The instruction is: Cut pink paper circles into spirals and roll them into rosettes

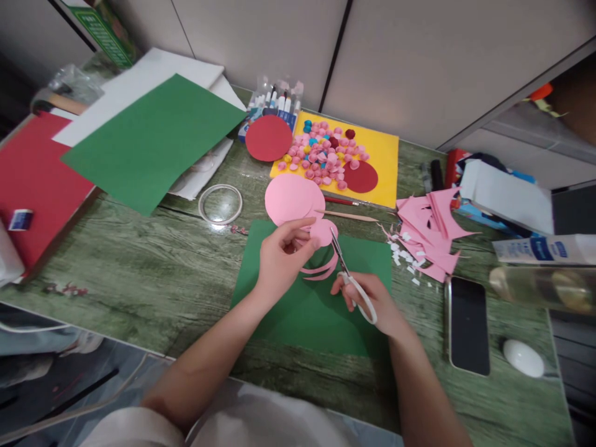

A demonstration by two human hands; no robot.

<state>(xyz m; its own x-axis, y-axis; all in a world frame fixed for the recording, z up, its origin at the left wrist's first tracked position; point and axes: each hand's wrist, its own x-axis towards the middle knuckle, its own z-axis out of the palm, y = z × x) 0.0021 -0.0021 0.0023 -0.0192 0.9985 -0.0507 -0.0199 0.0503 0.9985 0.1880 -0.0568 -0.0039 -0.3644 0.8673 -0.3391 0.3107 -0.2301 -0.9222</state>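
Observation:
My left hand (285, 251) pinches a small pink paper piece (323, 232) between thumb and fingers, above a green sheet (321, 323). My right hand (367, 295) is closed around the white handles of a pair of scissors (361, 297). The scissor blades point up and left, at the right edge of the pink paper. Curved pink strips (321, 270) hang or lie just under it; which of the two I cannot tell. Just beyond my left hand lie large pink paper circles (288, 198), overlapping.
A yellow sheet (386, 167) bears several small rolled paper pieces. Pink scraps (431, 233) and white bits lie to the right, near a phone (468, 326) and a mouse (523, 358). A tape ring (220, 204), a pencil (349, 216) and a large green sheet (158, 136) lie around.

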